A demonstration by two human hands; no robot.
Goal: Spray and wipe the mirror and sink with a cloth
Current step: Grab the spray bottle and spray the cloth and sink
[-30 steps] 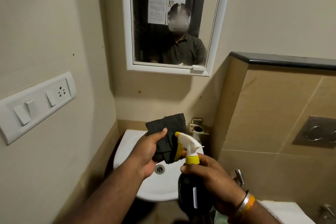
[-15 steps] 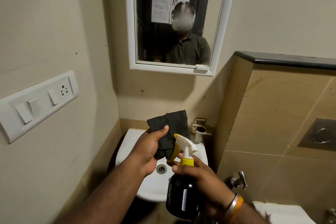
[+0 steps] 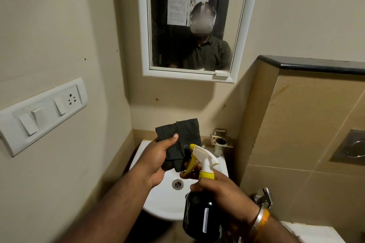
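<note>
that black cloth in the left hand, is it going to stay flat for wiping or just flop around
Probably floppy: the black cloth is folded, and its lower edges sag below the left hand pinching it. It looks light, held by thumb and fingers alone. It would likely bunch unless pressed flat against the mirror.

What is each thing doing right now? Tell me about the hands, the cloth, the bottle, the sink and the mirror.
Left hand: holds the cloth, thumb on top.
Right hand: grips the bottle's neck, a finger on the yellow trigger.
Cloth: black, folded, held up over the sink.
Bottle: roughly upright, nozzle facing the cloth.
Sink: white, drain open, no water showing.
Mirror: on the wall, untouched.
</note>
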